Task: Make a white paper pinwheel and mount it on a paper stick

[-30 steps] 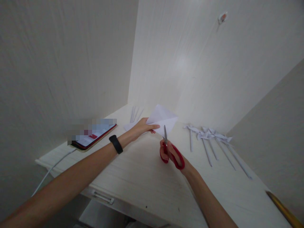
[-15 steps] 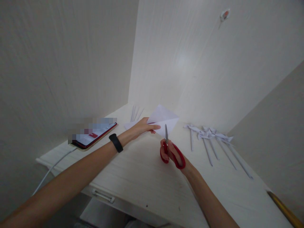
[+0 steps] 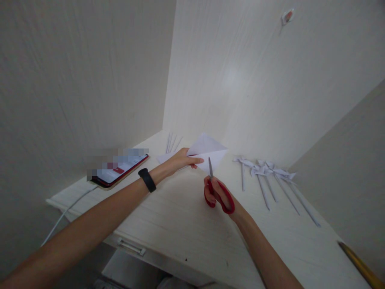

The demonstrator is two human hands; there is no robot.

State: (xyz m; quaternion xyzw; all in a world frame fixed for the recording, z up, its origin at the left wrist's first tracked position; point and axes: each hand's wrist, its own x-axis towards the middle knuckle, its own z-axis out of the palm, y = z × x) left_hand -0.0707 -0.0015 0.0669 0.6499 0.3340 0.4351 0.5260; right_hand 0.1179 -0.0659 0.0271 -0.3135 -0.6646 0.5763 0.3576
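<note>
Scissors (image 3: 211, 178), red-handled steel, in the right grip (image 3: 215, 192), aim twelve o'clock at creased white paper (image 3: 207, 145) the left grip (image 3: 183, 159) pinches.

Beyond the scissors (image 3: 210, 167), my left hand (image 3: 179, 159) hides part of the paper (image 3: 207, 143), and I cannot tell whether the blades touch it; left of the scissors, the phone (image 3: 120, 171) is partly pixelated, its screen unreadable; nearer me than the scissors, both my forearms (image 3: 99, 218) are cut off; far right of the scissors, a golden object (image 3: 357, 265) is cropped, its kind unclear; high above the scissors, a wall fitting (image 3: 288, 17) is too small to identify.
</note>
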